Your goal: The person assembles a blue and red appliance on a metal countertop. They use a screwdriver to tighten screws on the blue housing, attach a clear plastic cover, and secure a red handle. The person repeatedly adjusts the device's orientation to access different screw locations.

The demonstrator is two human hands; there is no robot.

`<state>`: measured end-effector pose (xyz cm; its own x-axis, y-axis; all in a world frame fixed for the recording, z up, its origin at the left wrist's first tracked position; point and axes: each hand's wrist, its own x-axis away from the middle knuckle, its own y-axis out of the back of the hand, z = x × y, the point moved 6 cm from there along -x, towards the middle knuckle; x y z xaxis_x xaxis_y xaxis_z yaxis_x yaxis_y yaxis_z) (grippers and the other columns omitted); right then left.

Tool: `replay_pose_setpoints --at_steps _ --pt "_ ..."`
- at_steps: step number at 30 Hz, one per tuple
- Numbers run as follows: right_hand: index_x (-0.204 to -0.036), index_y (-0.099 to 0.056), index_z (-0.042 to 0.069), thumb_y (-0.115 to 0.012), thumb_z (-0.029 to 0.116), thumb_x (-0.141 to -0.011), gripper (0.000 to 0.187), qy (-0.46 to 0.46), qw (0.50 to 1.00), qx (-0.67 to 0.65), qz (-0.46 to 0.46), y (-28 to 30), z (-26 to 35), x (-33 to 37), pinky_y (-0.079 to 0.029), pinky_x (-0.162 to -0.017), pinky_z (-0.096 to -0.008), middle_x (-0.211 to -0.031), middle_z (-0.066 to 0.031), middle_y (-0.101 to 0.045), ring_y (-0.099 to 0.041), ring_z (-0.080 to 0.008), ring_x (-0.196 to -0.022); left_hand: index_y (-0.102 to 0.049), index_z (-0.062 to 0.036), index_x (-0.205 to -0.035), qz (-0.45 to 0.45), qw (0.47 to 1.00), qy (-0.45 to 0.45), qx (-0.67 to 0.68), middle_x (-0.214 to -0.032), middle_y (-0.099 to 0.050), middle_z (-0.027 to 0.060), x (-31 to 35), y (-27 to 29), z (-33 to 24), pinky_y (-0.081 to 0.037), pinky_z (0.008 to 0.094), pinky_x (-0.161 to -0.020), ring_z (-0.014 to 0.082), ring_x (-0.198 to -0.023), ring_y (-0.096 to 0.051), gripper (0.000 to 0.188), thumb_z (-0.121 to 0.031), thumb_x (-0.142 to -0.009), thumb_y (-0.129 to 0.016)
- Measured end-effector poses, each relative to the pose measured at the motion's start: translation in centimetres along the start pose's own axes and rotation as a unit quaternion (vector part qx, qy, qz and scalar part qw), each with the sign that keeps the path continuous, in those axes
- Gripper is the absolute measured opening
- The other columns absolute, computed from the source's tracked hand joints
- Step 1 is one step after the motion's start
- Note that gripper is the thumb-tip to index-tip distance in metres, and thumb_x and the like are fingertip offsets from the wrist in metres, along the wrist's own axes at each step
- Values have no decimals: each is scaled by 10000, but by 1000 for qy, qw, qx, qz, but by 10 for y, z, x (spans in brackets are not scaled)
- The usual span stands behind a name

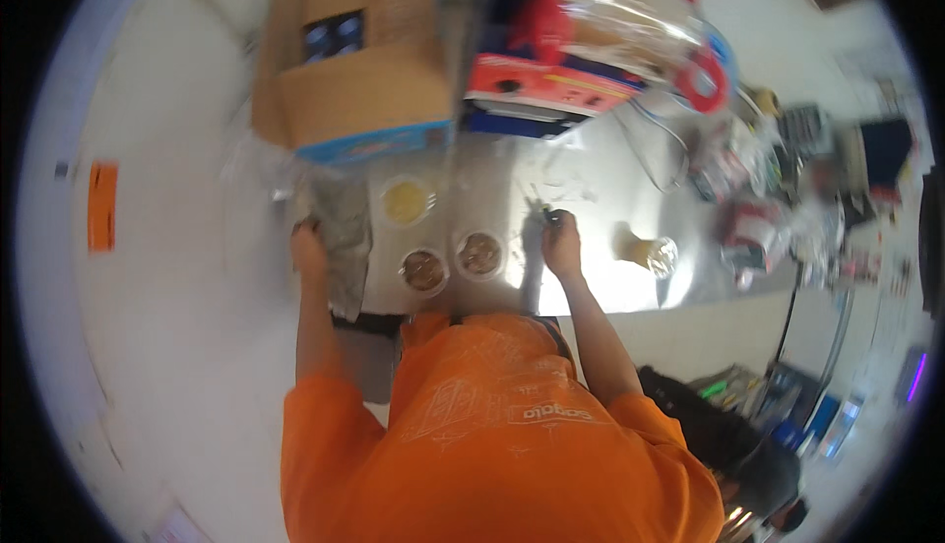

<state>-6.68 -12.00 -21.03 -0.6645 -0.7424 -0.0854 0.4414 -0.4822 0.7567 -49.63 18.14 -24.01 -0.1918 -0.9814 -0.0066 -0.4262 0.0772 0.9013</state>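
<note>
My left hand (308, 246) is closed at the left edge of a crumpled grey cloth (346, 243) hanging over the table's end, and seems to pinch it. My right hand (562, 248) is closed around a small dark object (551, 216); blur hides its kind. Between my hands stand three clear round tubs. One tub (407, 200) holds something pale yellow, while a second tub (424, 270) and a third tub (480, 255) hold brown contents. To the right of my right hand lies a clear wrapped container (652, 255) with yellowish contents.
At the back of the metal table (600, 292) stands an open cardboard box (374, 80). Beside it, a red and dark-blue box (551, 90) carries a plastic-wrapped bundle (630, 11). Several bags (753, 233) crowd the right end, near a looping cable (674, 149). Another person (753, 464) is at lower right.
</note>
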Motion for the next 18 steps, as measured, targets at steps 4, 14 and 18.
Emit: replay_pose_setpoints --at_steps 4,14,18 --pt "-1110 -513 -7 -569 32 -884 236 -98 991 -89 -24 35 17 5 -498 -732 -405 -967 -211 -610 -629 -351 -822 -696 -4 -1015 -34 999 -14 3 -1014 -661 195 7 -3 15 -491 450 -841 378 -961 -623 203 -72 -848 -602" --pt "-1112 -490 -4 -553 58 -923 209 -131 963 -225 -68 116 22 -11 -438 -597 -295 -831 -123 -605 -552 -154 -663 -647 21 -957 -73 994 -13 -75 -958 -667 204 -2 6 -2 -491 447 -807 375 -905 -632 175 -100 -843 -591" --pt "-1119 -499 0 -558 68 -922 217 -148 954 -256 -54 154 16 -28 -454 -674 -317 -890 -134 -602 -561 -188 -775 -639 35 -946 -105 988 38 -107 -934 -667 211 14 45 0 -514 419 -729 340 -810 -654 180 -105 -837 -607"
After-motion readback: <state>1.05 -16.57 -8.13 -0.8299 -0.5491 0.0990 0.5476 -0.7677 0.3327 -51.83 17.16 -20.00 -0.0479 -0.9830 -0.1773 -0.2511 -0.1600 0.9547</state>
